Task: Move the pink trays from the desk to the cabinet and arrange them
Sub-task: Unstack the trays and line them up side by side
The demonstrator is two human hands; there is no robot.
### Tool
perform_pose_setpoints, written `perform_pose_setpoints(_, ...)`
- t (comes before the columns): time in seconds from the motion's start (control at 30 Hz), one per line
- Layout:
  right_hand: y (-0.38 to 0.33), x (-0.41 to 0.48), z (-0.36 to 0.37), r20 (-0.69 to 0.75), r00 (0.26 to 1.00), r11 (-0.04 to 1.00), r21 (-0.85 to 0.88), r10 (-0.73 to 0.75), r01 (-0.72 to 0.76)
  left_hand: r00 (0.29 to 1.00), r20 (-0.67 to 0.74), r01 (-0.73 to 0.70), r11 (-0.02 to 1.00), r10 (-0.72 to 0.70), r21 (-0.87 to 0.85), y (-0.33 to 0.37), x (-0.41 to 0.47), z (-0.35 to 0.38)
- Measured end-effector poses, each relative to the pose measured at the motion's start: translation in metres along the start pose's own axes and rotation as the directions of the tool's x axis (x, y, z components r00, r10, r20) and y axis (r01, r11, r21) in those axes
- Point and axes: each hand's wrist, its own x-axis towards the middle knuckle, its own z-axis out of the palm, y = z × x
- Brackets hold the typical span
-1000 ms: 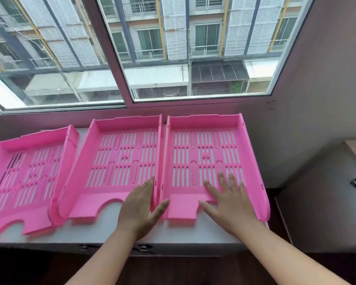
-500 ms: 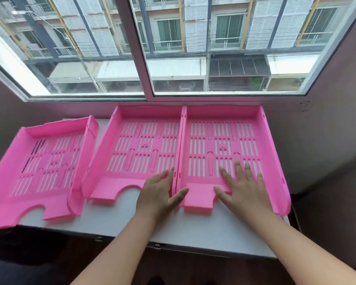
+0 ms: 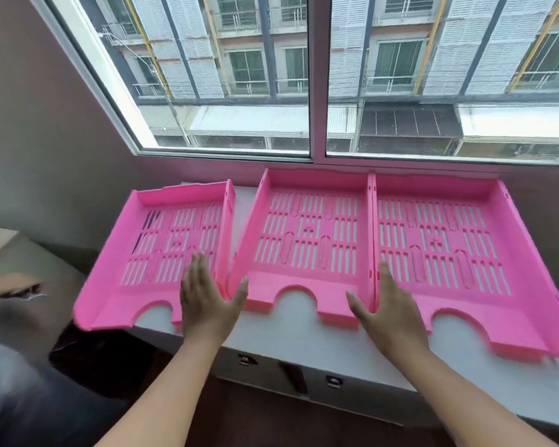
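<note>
Here, three pink slotted plastic trays lie in a row on the white cabinet top (image 3: 304,330) below a wide window (image 3: 317,75). The middle pink tray (image 3: 307,240) and the right pink tray (image 3: 439,246) sit side by side with their long walls touching, both backed against the wall under the sill. The left pink tray (image 3: 162,246) is angled a little and stands slightly apart from the middle one at the back, while its front left corner juts past the cabinet's edge.

The left hand (image 3: 207,301) is spread open, fingers extended over the left tray's floor and thumb reaching toward the middle tray's front corner, so it straddles the wall between them. The right hand (image 3: 391,308) is likewise open and flat, fingers lying along the joined walls of the middle and right trays, thumb on the middle tray's front lip. Neither hand grips anything.

Below the top, the cabinet front shows two small metal latches (image 3: 247,360).
</note>
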Motion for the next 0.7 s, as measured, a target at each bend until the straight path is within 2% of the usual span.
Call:
perform_pose_setpoints(0.03, -0.002, -0.001, 0.006, -0.035, 0.999, 0.999, -0.005, 0.038, -0.038, 0.996, 0.073, 0.047, 0.997, -0.042, -0.069, -0.009, 0.005, 0.0)
perform_pose_setpoints(0.1, -0.004, -0.001, 0.013, -0.126, 0.989, 0.996, -0.036, 0.073, -0.078, 0.984, 0.175, 0.048, 0.992, -0.028, -0.113, -0.021, 0.012, 0.002)
perform_pose_setpoints(0.17, -0.005, 0.0, 0.018, -0.178, 0.98, 0.994, -0.046, 0.092, -0.102, 0.984, 0.177, -0.015, 0.994, 0.034, -0.107, -0.025, 0.019, 0.007)
perform_pose_setpoints(0.27, -0.008, 0.001, 0.022, -0.181, 0.975, 0.989, -0.059, 0.126, -0.138, 0.977, 0.17, -0.104, 0.986, 0.126, -0.133, -0.026, 0.031, 0.011)
perform_pose_setpoints(0.43, -0.012, 0.0, 0.021, -0.2, 0.968, 0.981, -0.085, 0.153, -0.173, 0.922, 0.218, -0.304, 0.947, 0.32, -0.105, -0.03, 0.054, 0.008)
perform_pose_setpoints(0.7, -0.016, 0.003, 0.02, -0.193, 0.967, 0.979, -0.085, 0.164, -0.183, 0.906, 0.28, -0.299, 0.948, 0.317, -0.104, -0.022, 0.071, 0.01)
